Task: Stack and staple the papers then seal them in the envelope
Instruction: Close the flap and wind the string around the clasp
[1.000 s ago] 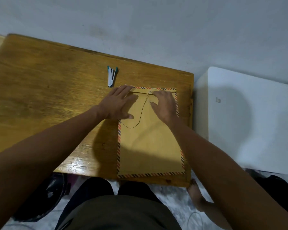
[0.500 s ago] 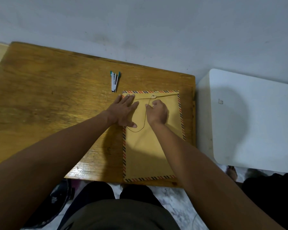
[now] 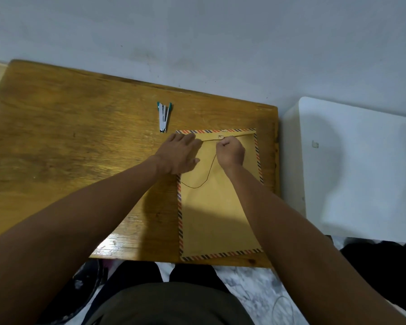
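Wooden table (image 3: 80,148): varnished top, set against a pale wall (image 3: 197,43); a white block-shaped piece of furniture (image 3: 361,172) stands just beside its right edge

Envelope (image 3: 220,207): brown, with a striped red-and-dark border, lying flat at the right end of the table; its lower edge sits at the near edge, its top edge about midway back, its right side near the right edge. The flap is folded down along the top

String (image 3: 206,177): thin and dark, running across the flap line past a small round fastener (image 3: 220,136), then trailing down in a loose curve over the envelope's face toward its left border

Left hand (image 3: 178,156): laid palm down over the envelope's upper left corner, fingers straight and together, pressing flat, gripping nothing

Right hand (image 3: 231,152): on the upper middle of the envelope just below the fastener, fingers curled into a loose fist, fingertips pinching the string

Stapler (image 3: 164,117): small, white with teal ends, lying on the table beyond the envelope's upper left corner, apart from both hands

Papers: none seen outside the envelope; whether they lie inside cannot be told

Person: seated at the near edge, dark clothing visible below
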